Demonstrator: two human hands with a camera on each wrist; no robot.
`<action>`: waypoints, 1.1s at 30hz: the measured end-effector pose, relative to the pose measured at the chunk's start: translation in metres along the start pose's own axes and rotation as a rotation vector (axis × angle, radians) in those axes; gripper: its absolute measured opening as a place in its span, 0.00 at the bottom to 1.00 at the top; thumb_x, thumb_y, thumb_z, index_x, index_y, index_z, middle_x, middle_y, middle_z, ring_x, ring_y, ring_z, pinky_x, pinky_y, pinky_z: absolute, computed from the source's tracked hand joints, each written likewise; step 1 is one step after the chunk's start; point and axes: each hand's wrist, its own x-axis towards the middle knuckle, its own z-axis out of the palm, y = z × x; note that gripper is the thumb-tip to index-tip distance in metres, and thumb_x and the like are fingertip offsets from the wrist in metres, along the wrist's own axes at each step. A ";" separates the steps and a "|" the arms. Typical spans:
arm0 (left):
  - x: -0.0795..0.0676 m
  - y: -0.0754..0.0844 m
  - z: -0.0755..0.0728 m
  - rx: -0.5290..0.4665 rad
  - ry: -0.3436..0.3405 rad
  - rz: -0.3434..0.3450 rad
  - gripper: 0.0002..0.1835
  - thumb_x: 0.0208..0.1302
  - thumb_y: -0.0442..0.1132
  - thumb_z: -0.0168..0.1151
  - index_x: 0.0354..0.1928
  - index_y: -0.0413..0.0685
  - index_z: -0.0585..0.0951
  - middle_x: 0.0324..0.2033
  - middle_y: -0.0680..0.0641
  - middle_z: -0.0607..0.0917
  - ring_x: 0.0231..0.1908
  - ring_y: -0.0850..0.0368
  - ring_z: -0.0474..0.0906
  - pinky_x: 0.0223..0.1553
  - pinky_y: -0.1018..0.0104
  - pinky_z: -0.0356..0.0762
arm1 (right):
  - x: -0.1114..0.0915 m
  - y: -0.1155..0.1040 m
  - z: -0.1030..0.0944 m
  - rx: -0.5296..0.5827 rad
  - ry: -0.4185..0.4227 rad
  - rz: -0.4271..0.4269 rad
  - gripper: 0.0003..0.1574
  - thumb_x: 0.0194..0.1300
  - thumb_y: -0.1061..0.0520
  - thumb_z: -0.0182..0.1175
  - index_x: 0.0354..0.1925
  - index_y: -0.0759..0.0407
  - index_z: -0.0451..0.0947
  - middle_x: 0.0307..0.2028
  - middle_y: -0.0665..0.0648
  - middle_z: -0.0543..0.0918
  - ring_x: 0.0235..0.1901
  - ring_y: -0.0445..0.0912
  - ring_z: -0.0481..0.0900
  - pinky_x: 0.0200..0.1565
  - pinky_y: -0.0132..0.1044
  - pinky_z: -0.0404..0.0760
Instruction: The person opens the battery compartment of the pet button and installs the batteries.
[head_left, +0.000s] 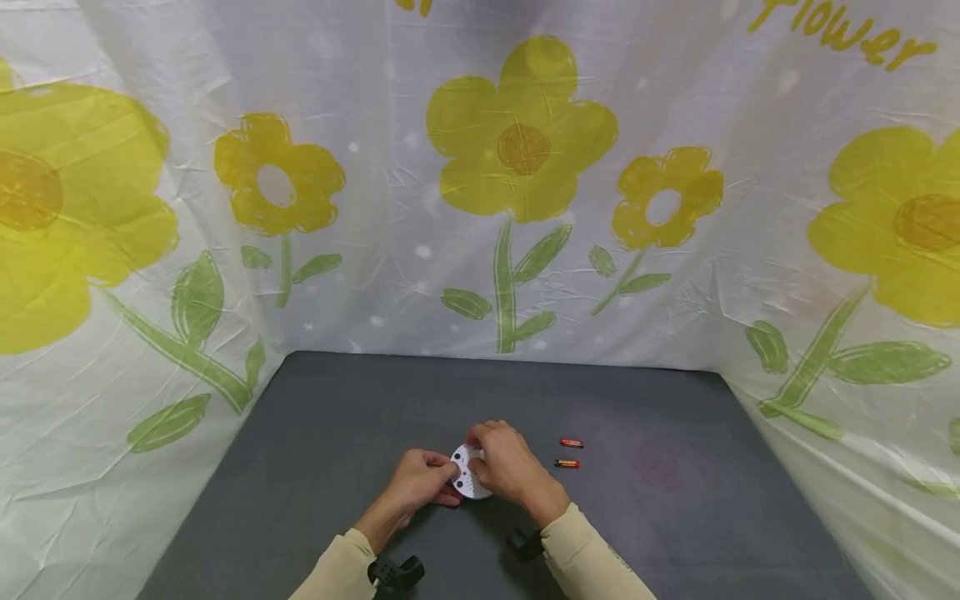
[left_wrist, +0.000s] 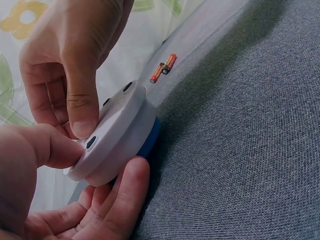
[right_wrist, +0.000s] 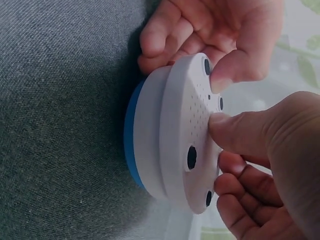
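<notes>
A round white device [head_left: 467, 485] with a blue underside stands on the dark table, its flat face turned up. In the right wrist view, small holes and black round feet [right_wrist: 192, 157] dot that face. My left hand [head_left: 420, 478] grips the device's left edge, thumb on the face and fingers beneath the rim. From the right, my right hand [head_left: 512, 463] has its thumb on the face and its curled fingers close by at the far side. What lies under those fingers is hidden. Two red-and-black batteries, one farther [head_left: 572, 443] and one nearer [head_left: 567, 464], lie right of the right hand.
The dark grey table [head_left: 675, 500] spreads out around the hands. A white curtain [head_left: 375, 275] printed with yellow flowers hangs behind and along both sides. Black straps [head_left: 396, 573] with cameras sit on the wrists.
</notes>
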 end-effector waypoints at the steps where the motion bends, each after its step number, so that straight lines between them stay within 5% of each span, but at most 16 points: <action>1: 0.000 0.000 0.000 -0.001 0.001 -0.001 0.15 0.61 0.33 0.60 0.46 0.27 0.80 0.31 0.40 0.88 0.27 0.52 0.88 0.30 0.59 0.90 | 0.000 0.000 0.000 0.001 0.005 0.001 0.13 0.57 0.59 0.70 0.42 0.56 0.82 0.36 0.51 0.84 0.38 0.45 0.78 0.40 0.39 0.83; 17: -0.001 0.001 0.000 -0.031 0.003 -0.013 0.14 0.61 0.33 0.60 0.45 0.28 0.79 0.32 0.40 0.87 0.27 0.53 0.88 0.31 0.60 0.90 | -0.003 -0.004 0.001 0.019 0.081 0.001 0.07 0.64 0.58 0.67 0.40 0.52 0.89 0.36 0.50 0.79 0.36 0.42 0.79 0.36 0.32 0.83; 33: 0.000 0.000 0.000 -0.023 0.003 -0.005 0.16 0.60 0.33 0.60 0.46 0.26 0.79 0.32 0.40 0.88 0.27 0.52 0.88 0.31 0.60 0.90 | 0.001 0.002 0.002 0.044 0.078 -0.013 0.11 0.62 0.64 0.63 0.38 0.52 0.89 0.36 0.48 0.86 0.38 0.42 0.84 0.39 0.35 0.86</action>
